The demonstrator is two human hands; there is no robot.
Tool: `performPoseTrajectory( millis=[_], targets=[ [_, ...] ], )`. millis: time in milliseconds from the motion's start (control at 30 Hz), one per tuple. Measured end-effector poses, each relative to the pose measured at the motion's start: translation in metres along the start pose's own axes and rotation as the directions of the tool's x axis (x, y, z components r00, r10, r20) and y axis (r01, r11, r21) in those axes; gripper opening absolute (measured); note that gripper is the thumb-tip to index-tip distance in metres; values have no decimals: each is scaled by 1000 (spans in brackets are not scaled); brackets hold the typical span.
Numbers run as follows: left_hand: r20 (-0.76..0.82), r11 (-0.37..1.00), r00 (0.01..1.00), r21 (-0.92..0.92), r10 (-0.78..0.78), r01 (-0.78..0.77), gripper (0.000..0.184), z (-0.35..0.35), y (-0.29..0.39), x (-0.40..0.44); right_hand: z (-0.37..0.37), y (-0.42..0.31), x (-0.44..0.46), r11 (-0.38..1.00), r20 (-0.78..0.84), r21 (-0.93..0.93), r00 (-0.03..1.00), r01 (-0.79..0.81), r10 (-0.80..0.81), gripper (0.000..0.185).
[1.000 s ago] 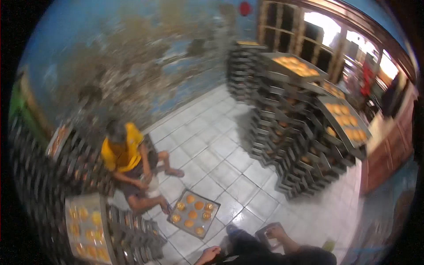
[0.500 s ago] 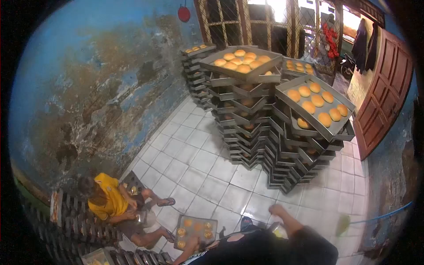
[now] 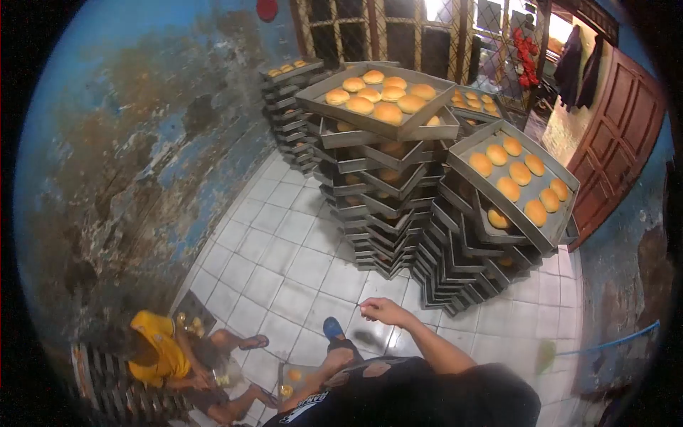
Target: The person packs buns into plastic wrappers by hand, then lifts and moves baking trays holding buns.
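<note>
My right hand (image 3: 382, 311) is raised over the tiled floor in front of me, its fingers pinched together. A tiny dark tip shows at the fingertips, too small to name. My left hand (image 3: 337, 361) is low by my knee, beside a metal tray (image 3: 290, 373) with filled buns on the floor; its fingers are blurred against my leg. My arm and body hide much of that tray. Ahead stand tall stacks of metal trays, topped by a left tray of golden buns (image 3: 388, 112) and a right tray of buns (image 3: 507, 188), both beyond my hands.
A person in a yellow shirt (image 3: 153, 349) sits at the lower left, hands at a pale item, near another tray (image 3: 191, 317). More stacked trays (image 3: 121, 391) are behind them. My blue slipper (image 3: 332, 327) is on the white tiles. A wooden door (image 3: 619, 142) stands at the right.
My right hand has moved left and up, away from my side. My body has come forward toward the stacks, a slippered foot showing ahead. The floor tray is now more covered.
</note>
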State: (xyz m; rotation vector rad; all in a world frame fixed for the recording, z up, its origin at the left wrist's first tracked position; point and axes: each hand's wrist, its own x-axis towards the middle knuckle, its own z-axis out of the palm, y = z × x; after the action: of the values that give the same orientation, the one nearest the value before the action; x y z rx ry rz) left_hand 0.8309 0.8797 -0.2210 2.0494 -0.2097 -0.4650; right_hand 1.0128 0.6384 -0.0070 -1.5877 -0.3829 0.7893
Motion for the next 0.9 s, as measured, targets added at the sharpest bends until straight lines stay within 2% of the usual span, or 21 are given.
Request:
performPoseTrajectory(
  millis=[33, 67, 100, 133, 167, 200, 233, 267, 300, 333, 367, 400, 467, 533, 600, 667, 700, 733, 767, 833, 900],
  targets=[
    [-28, 844, 940, -451, -339, 291, 34, -20, -10, 7, -10, 0, 15, 999, -17, -48, 1000, 9, -9, 35],
    [100, 432, 777, -784, -621, 446, 27, -44, -19, 19, -22, -4, 30, 995, -38, -98, 999, 20, -24, 38],
    [25, 424, 758, -817, -652, 392, 25, -68, -28, 30, -36, -6, 47, 994, -147, -97, 987, 45, -59, 40],
    [34, 438, 769, -805, -638, 399, 25, -100, -37, 48, -47, -33, 53, 991, -321, -115, 947, -62, 22, 40],
    [-118, 857, 868, -270, -481, 439, 24, -128, -47, 59, -61, -32, 71, 999, -439, 53, 898, 7, 16, 40],
    [-117, 876, 958, 389, -261, 286, 23, -152, -56, 60, -81, -30, 90, 999, -543, 23, 839, 46, -26, 39],
    [-83, 903, 981, 383, -175, 193, 22, -181, -56, 60, -100, -21, 112, 989, -687, -123, 713, 78, -141, 38],
    [-61, 899, 982, 395, -180, 189, 22, -201, -53, 54, -106, -42, 122, 989, -779, -49, 614, 142, -127, 39],
    [-139, 952, 949, -160, -282, 259, 21, -221, -48, 53, -112, -74, 126, 997, -834, -65, 545, 51, -82, 41],
    [-139, 713, 900, -664, -414, 226, 20, -240, -49, 57, -121, -82, 139, 979, -899, -201, 395, 19, -192, 48],
    [-147, 723, 859, -619, -490, 306, 18, -257, -54, 62, -129, -83, 154, 979, -940, -183, 276, 90, -201, 56],
    [-113, 727, 865, -602, -488, 332, 18, -272, -62, 64, -141, -94, 159, 991, -946, -119, 297, 64, -133, 62],
    [-3, 671, 793, -535, -609, 513, 19, -300, -81, 66, -162, -94, 179, 992, -967, -109, 224, 62, -120, 66],
    [46, 705, 801, -445, -597, 552, 22, -319, -113, 70, -179, -110, 194, 999, -966, -32, 259, -31, -23, 72],
    [-30, 779, 813, -305, -582, 547, 23, -331, -129, 79, -191, -121, 211, 1000, -974, -10, 225, -17, -6, 74],
    [59, 821, 867, -296, -495, 488, 23, -344, -136, 90, -196, -122, 219, 1000, -978, 11, 206, -5, 12, 75],
    [108, 964, 960, -34, -260, 265, 27, -347, -132, 93, -196, -121, 223, 999, -980, 12, 199, 48, 2, 75],
    [165, 985, 974, 107, -153, 136, 29, -345, -136, 98, -196, -121, 228, 995, -980, 15, 197, 102, -6, 74],
    [220, 973, 974, 232, -44, -8, 32, -343, -141, 104, -199, -116, 228, 998, -975, 23, 222, 62, 8, 72],
    [238, 978, 964, 197, -121, 74, 32, -343, -136, 118, -198, -103, 230, 994, -974, 29, 228, 105, 5, 72],
    [205, 961, 940, 88, -274, 261, 32, -350, -121, 135, -200, -98, 231, 989, -974, 20, 225, 148, -14, 72]
  ],
)
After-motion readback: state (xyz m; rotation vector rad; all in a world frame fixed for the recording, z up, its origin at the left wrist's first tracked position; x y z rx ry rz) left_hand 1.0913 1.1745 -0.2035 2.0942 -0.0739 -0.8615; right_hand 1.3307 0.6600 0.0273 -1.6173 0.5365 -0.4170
